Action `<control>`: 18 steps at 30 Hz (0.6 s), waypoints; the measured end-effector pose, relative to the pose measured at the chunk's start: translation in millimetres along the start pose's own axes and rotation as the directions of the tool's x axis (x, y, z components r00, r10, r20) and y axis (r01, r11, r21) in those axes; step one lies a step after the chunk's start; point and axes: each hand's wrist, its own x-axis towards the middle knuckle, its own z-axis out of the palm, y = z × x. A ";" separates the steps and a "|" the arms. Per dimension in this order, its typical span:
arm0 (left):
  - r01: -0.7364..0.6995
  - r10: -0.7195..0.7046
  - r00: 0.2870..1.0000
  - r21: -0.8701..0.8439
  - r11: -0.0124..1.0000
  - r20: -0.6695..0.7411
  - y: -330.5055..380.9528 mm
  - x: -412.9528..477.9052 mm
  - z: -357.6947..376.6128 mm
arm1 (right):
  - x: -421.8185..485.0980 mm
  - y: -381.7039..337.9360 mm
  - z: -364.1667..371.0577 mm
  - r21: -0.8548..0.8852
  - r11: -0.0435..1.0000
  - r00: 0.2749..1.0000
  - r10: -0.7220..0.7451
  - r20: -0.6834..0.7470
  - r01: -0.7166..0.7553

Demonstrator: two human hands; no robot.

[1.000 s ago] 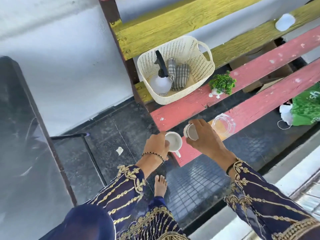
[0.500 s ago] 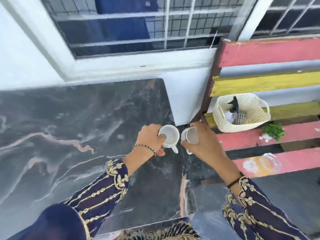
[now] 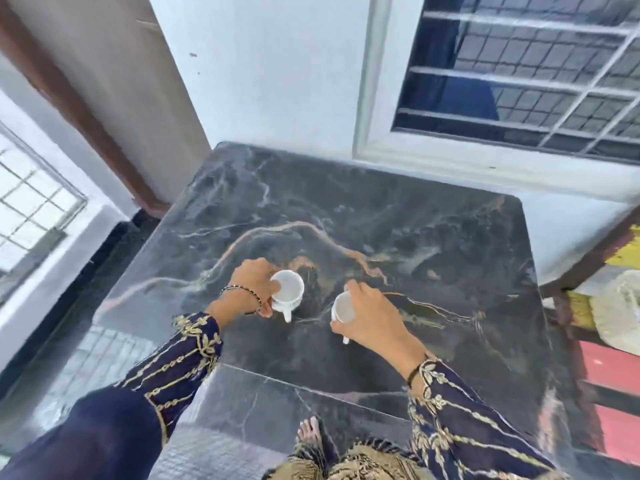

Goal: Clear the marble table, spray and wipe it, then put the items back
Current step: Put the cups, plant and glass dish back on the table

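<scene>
The dark marble table [image 3: 433,244] with pale and orange veins fills the middle of the head view, pushed against a white wall. My left hand [image 3: 254,284] grips a white cup [image 3: 288,292] by its side, mouth up and handle pointing toward me, over the table's middle. My right hand [image 3: 372,317] holds a second white cup [image 3: 342,308], tilted with its mouth facing left. Both cups are low over the marble; whether they touch it I cannot tell. Apart from the cups, nothing is on the tabletop.
A barred window [image 3: 519,81] is set in the wall behind the table. At the right edge stands a red and yellow slatted bench [image 3: 609,368] with a pale basket [image 3: 623,313] on it. My bare foot [image 3: 311,433] shows below the table's near edge.
I have turned left from the slatted bench to the marble table. Both hands carried the cups along and now hold them low over the table's middle.
</scene>
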 end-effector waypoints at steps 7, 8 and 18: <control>0.002 -0.001 1.000 0.028 1.000 -0.024 -45.4 5.0 5.8 | 24.1 -19.7 21.2 -0.117 0.993 1.000 0.026 0.013 -0.024; -0.007 0.007 1.000 0.019 1.000 -0.025 -45.6 7.1 6.2 | 25.7 -19.6 21.4 -0.123 0.992 0.999 0.032 0.006 -0.031; -0.043 0.044 0.997 -0.021 0.999 0.063 -37.7 26.9 8.5 | 24.2 -16.4 23.7 -0.109 0.989 0.995 0.101 0.017 -0.098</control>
